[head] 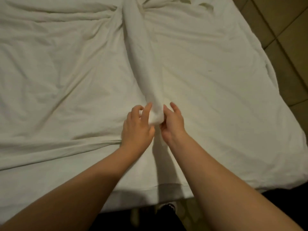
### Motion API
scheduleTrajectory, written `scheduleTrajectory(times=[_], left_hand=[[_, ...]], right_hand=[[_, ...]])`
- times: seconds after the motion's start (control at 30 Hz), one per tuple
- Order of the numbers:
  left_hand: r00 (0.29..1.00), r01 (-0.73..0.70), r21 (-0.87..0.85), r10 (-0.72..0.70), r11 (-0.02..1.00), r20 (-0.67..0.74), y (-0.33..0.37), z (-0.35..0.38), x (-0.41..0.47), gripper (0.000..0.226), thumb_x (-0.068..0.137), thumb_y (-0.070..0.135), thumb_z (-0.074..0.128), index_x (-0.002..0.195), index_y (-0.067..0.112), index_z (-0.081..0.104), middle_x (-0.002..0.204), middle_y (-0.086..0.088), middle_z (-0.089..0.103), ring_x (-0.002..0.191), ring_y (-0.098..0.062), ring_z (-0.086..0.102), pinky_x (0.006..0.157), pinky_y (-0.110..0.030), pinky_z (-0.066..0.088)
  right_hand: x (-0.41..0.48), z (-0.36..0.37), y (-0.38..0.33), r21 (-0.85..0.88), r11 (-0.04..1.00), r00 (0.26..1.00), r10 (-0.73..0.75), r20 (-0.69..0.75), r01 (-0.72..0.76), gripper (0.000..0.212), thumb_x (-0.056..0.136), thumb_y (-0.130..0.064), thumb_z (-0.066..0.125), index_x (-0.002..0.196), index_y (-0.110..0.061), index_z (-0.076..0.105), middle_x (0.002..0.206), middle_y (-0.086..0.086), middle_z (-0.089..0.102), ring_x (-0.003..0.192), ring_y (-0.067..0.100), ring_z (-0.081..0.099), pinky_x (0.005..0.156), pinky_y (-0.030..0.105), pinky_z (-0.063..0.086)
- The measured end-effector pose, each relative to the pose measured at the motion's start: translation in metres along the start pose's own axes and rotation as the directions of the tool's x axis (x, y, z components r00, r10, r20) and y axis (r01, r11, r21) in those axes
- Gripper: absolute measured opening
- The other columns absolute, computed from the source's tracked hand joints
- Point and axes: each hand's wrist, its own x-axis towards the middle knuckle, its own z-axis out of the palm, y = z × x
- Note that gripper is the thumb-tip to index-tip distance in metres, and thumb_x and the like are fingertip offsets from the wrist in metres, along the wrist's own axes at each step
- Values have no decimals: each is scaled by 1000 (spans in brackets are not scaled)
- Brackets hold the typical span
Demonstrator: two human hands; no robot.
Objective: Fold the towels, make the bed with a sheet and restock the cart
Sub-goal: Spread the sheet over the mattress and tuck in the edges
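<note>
A long white towel (141, 64), twisted into a narrow roll, stretches from the top middle of the bed down to my hands. My left hand (137, 127) grips the near end of the roll from the left, its fingers curled over the cloth. My right hand (173, 122) holds the same end from the right, with thumb and fingers pinching it. The near end of the towel is lifted slightly off the white sheet (66, 80), which covers the bed and is creased. The far end of the towel runs out of view at the top.
The bed's near edge (150, 195) lies just below my forearms. Brown tiled floor (286, 39) shows along the right side. A dark shoe (168, 207) is at the bed's foot. Bunched cloth (191, 4) lies at the top.
</note>
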Motion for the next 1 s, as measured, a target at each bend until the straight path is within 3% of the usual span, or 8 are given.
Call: scheduleTrajectory(times=[0.1, 0.2, 0.4, 0.57, 0.67, 0.77, 0.9, 1.0], left_hand=[[999, -1, 44, 3, 999, -34, 37, -1, 18, 69, 83, 19, 62, 145, 20, 32, 136, -14, 40, 113, -31, 45, 90, -42, 41], [996, -40, 95, 33, 995, 78, 58, 1, 27, 67, 88, 16, 51, 148, 23, 22, 140, -9, 33, 117, -27, 42, 92, -36, 38], [993, 110, -185, -114, 977, -10, 65, -1, 43, 32, 94, 8, 37, 119, 13, 56, 107, -4, 49, 87, -13, 45, 66, -18, 26], [928, 318, -341, -365, 885, -80, 62, -14, 55, 21, 94, 7, 35, 97, 11, 55, 90, -1, 54, 81, -17, 47, 61, -22, 29], [885, 409, -358, -461, 840, -71, 58, -20, 56, 22, 97, 12, 32, 104, 9, 52, 88, -3, 53, 80, -22, 47, 65, -28, 29], [908, 375, -400, -418, 836, -23, 57, -25, 54, 15, 96, 11, 34, 91, 12, 48, 84, -6, 54, 78, -24, 49, 63, -30, 30], [942, 332, -458, -316, 825, 113, 49, -25, 45, 16, 90, 4, 38, 85, 12, 50, 79, -6, 54, 74, -21, 47, 59, -29, 30], [943, 333, -436, -303, 836, 138, 39, -22, 39, 17, 90, 5, 38, 86, 16, 50, 81, -3, 55, 76, -21, 48, 65, -29, 36]], right_hand=[[-3, -11, -11, -48, 998, 996, 36, 82, -32, 47, 91, -8, 59, 134, -21, 44, 94, 7, 69, 82, 15, 67, 72, 26, 52], [-3, -17, -22, -80, 996, 992, 41, 116, -31, 46, 86, -6, 63, 128, -21, 51, 101, 7, 72, 92, 15, 69, 76, 26, 51], [-4, -21, -34, -303, 949, 989, -47, 140, 88, 35, 87, -14, 63, 119, -23, 54, 108, 4, 68, 94, 8, 64, 71, 17, 46], [2, 5, -38, 86, 992, 972, 75, 222, -97, 32, 94, -2, 49, 122, -18, 47, 86, 6, 64, 87, 18, 62, 92, 33, 47], [10, 23, -35, 250, 944, 962, 159, 220, -213, 36, 96, 2, 45, 130, -12, 45, 91, 11, 62, 81, 24, 62, 81, 34, 51], [26, 35, -26, 200, 931, 939, 259, 226, -305, 34, 99, -15, 45, 132, -7, 46, 97, 12, 60, 78, 22, 62, 69, 32, 55], [37, 36, -32, 158, 955, 960, 226, 165, -252, 38, 99, -15, 43, 136, -6, 47, 101, 15, 62, 83, 26, 62, 62, 31, 58], [47, 30, -50, 252, 962, 988, 73, 134, -105, 39, 93, 7, 45, 123, -17, 48, 101, 15, 61, 90, 27, 61, 90, 43, 52]])
